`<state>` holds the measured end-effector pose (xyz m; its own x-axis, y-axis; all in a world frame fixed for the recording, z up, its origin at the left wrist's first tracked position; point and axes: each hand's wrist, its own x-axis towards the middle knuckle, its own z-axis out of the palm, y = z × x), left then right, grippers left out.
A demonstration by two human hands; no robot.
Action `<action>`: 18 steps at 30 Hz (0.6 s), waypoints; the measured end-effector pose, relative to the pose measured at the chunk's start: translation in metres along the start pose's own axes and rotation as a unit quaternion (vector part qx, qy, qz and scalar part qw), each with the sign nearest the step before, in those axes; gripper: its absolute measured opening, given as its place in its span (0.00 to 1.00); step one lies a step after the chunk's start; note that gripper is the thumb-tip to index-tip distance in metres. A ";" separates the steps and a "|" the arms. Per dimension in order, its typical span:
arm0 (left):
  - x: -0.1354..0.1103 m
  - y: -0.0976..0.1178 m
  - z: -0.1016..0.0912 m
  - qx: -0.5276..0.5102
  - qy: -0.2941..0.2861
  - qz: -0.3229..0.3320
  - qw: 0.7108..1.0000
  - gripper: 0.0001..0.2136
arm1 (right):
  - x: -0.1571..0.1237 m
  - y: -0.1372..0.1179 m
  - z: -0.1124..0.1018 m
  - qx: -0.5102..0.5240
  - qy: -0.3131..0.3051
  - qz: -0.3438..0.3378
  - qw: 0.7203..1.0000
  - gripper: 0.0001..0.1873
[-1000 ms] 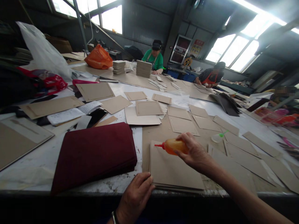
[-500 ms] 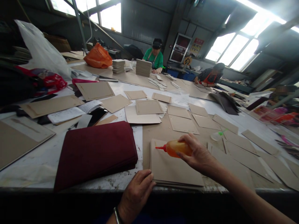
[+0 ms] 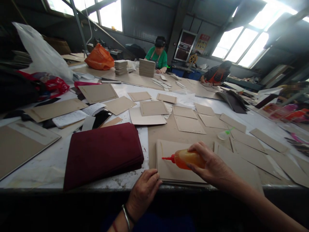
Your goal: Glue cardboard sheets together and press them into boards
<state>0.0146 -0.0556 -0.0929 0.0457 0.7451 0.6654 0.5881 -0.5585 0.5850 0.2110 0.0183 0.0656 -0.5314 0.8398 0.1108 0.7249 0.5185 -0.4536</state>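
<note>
My right hand (image 3: 207,161) is closed round an orange squeeze bottle of glue (image 3: 187,159), tipped on its side. Its red nozzle points left, just over the top sheet near its left edge. A thin wet glue line shows on that sheet, above the nozzle. Under the bottle lies a stack of grey-brown cardboard sheets (image 3: 178,174) at the table's front edge. My left hand (image 3: 144,190) holds the stack's lower left corner, fingers curled together against the edge; the thumb is partly hidden. Left of the stack rests a pile of dark red covers (image 3: 103,154).
Loose cardboard pieces (image 3: 189,124), several with glue lines, spread across the table beyond and to the right. A small clear bottle with a green cap (image 3: 224,133) lies among them. An orange bag (image 3: 100,58) sits far left. Co-workers (image 3: 158,58) are at the far side.
The bottle's nozzle has moved down along the sheet's left side, toward me, leaving a glue line behind it. My left hand keeps its place at the corner. The view has shifted slightly.
</note>
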 end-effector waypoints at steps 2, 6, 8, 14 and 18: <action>0.000 0.000 0.000 0.001 -0.001 0.000 1.000 0.08 | -0.005 -0.002 -0.001 0.006 -0.009 0.003 1.000 0.13; 0.001 0.000 -0.001 0.003 -0.003 0.004 1.000 0.08 | -0.016 -0.006 -0.003 0.028 -0.021 0.013 0.999 0.11; 0.001 0.000 -0.001 0.003 -0.004 0.005 1.000 0.08 | -0.021 -0.007 -0.004 0.033 -0.029 0.016 0.999 0.12; 0.000 -0.001 -0.001 0.009 -0.001 0.009 1.000 0.08 | -0.033 -0.010 -0.004 0.046 -0.046 0.018 0.998 0.14; 0.000 0.000 -0.001 0.012 -0.002 0.013 1.000 0.08 | -0.038 -0.009 -0.002 0.064 -0.042 0.030 0.997 0.13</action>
<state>0.0133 -0.0561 -0.0925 0.0637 0.7315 0.6789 0.6059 -0.5689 0.5561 0.2258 -0.0183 0.0675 -0.5279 0.8493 0.0094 0.6964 0.4391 -0.5676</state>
